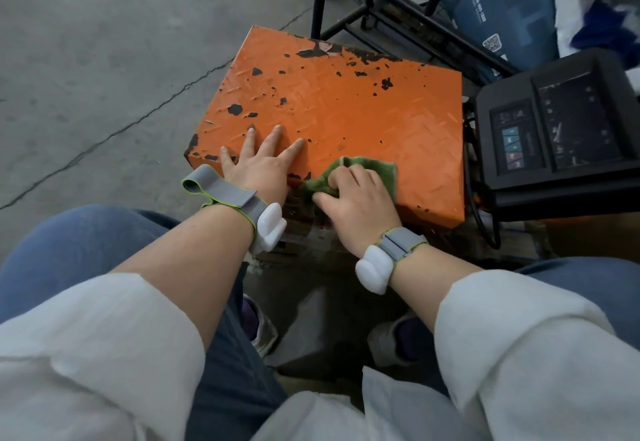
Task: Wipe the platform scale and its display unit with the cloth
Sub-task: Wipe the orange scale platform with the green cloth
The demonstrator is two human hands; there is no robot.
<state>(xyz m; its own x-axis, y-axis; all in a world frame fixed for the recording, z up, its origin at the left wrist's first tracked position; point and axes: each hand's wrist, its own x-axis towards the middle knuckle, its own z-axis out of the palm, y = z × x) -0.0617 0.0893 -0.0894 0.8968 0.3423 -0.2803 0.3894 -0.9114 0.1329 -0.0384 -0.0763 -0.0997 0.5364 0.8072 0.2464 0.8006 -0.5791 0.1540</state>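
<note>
The concrete floor (104,59) occupies the left of the view; a crack runs across it toward the scale.

The left hand (258,166) lies flat on the near-left corner of the platform scale (346,104). Its fingers (275,135) are spread fully open and grasp nothing; the hand appears to steady the platform.

The platform is an orange tread-pattern plate with black patches where paint has chipped away, densest along the far edge and the left half.

The right hand (360,198) is at the near edge of the platform, right of the left hand. Its fingers (356,175) are curled closed over a bunched green cloth (381,170), pressing it onto the plate.

Progress, as a judgement: wiping of the platform is under way at the near edge. No clear boundary between cleaned and uncleaned areas is visible, so the fraction completed cannot be determined.

The display unit (561,135), black, sits just beside the platform's right edge. It is untouched at this moment and remains to be wiped.

A dark blue box (502,7) at upper right carries white printing and a QR code; the text is too blurred to read. The panel markings on the display unit are also illegible.
</note>
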